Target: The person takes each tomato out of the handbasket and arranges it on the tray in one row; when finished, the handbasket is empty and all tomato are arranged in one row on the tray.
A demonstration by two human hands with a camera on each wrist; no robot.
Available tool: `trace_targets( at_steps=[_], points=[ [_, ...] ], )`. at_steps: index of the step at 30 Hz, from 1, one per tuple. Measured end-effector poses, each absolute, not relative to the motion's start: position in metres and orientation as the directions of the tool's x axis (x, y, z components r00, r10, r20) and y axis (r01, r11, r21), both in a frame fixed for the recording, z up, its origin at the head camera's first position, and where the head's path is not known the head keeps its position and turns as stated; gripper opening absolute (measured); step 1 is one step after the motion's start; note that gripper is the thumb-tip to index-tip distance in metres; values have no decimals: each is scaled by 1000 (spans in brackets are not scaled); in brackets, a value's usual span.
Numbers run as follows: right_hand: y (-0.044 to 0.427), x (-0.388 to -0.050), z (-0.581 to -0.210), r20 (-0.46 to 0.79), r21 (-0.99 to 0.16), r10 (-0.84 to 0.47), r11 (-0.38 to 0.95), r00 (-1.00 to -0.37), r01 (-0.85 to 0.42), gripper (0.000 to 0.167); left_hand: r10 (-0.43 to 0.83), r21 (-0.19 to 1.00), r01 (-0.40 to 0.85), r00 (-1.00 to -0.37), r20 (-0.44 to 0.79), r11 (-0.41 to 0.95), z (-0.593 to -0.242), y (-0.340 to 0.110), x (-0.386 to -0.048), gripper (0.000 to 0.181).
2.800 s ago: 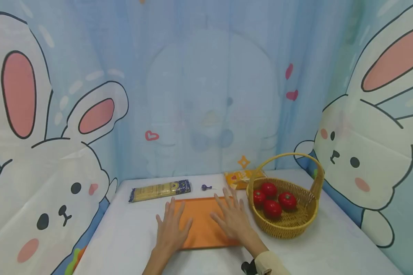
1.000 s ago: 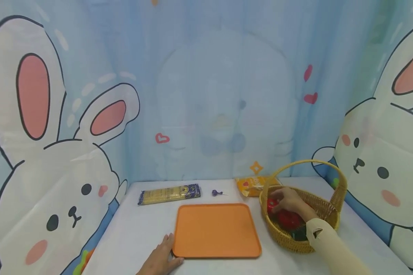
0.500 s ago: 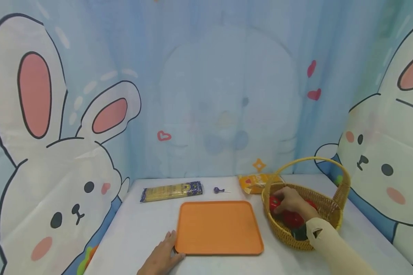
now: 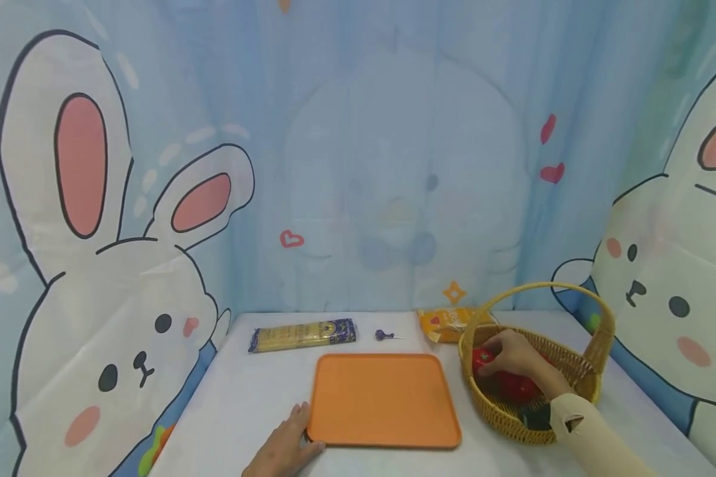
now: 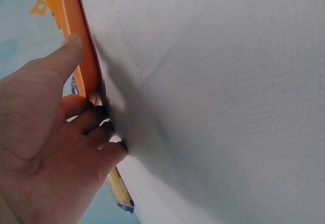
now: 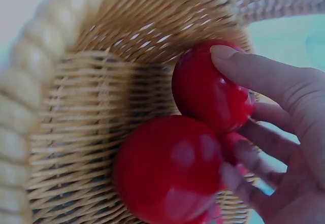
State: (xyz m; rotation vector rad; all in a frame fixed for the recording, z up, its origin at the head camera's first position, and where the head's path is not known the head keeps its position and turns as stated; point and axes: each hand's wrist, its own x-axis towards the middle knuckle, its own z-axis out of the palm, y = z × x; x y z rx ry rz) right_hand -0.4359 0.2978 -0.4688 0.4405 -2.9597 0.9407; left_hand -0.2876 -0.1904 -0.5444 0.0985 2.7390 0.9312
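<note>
My left hand (image 4: 283, 445) lies at the front left corner of the orange tray (image 4: 384, 401). Its thumb touches the tray's front rim, and the other fingers reach along the left side against the white tabletop. Inside the wicker basket (image 4: 507, 432) on the right, my right hand (image 4: 516, 358) grips a red tomato (image 6: 205, 89), thumb on top and fingers at its far side. Touching that one is a second tomato (image 6: 167, 168) on the basket floor. More red shows beneath the fingers, partly hidden by the hand.
Behind the tray lie a long pack of noodles (image 4: 303, 335) and a purple lollipop (image 4: 382, 335). An orange snack bag (image 4: 444, 324) sits at the back beside the basket. The basket's tall handle (image 4: 537, 285) arches over it. A rabbit-print curtain (image 4: 394, 165) encloses the table.
Both hands were spread over the tray at first. The left has since drawn back to its front left corner, while the right has gone into the basket and taken hold of a tomato.
</note>
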Motion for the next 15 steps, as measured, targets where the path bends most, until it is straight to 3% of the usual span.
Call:
trace_targets(
  at_steps=[8,15],
  points=[
    [293,-419,-449,188,-529,-294,774,-937,-349,64,151,615,-2,-969,-196,788,-544,-191,-287,87],
    [295,-401,-437,214,-538,-280,766,-936,-352,74,164,626,30,-974,-157,779,-545,-192,-285,86]
  ],
)
